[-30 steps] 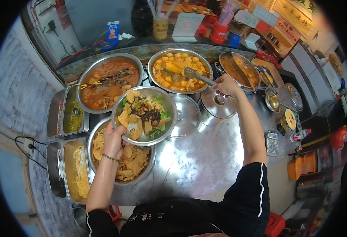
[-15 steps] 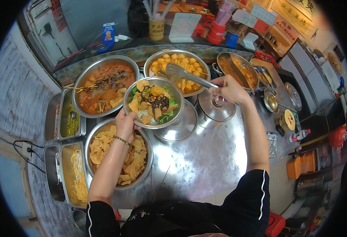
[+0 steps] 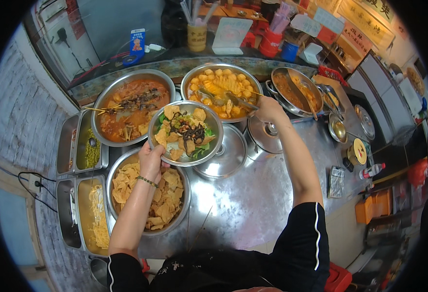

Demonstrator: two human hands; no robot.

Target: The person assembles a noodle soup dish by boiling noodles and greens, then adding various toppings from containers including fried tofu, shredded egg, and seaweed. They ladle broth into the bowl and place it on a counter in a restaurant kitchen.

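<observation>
My left hand [image 3: 152,160] grips the near left rim of a metal bowl [image 3: 209,156]. Green leaves, fried golden pieces, dark strips and chopped topping fill the bowl. My right hand [image 3: 270,110] is closed on the handle end of metal tongs [image 3: 243,103]. The tongs' front end dips into the yellow broth of a round basin [image 3: 184,78] of yellow balls and skewers, partly sunk from sight. The bowl hangs just in front of this basin, over a flat metal lid [image 3: 226,168].
Left stands a basin [image 3: 97,100] of red broth with dark skewers; nearer is one of fried crisps [image 3: 186,209]. Rectangular trays [image 3: 79,194] line the left edge. A lidded pot [image 3: 265,138] and divided pot [image 3: 275,73] stand right. A bottle [image 3: 372,170] lies farther right.
My right hand has lowered, taking the tongs from above the yellow basin down into its broth. The yellow ball on top of the bowl's food now sits farther right, near the rim.
</observation>
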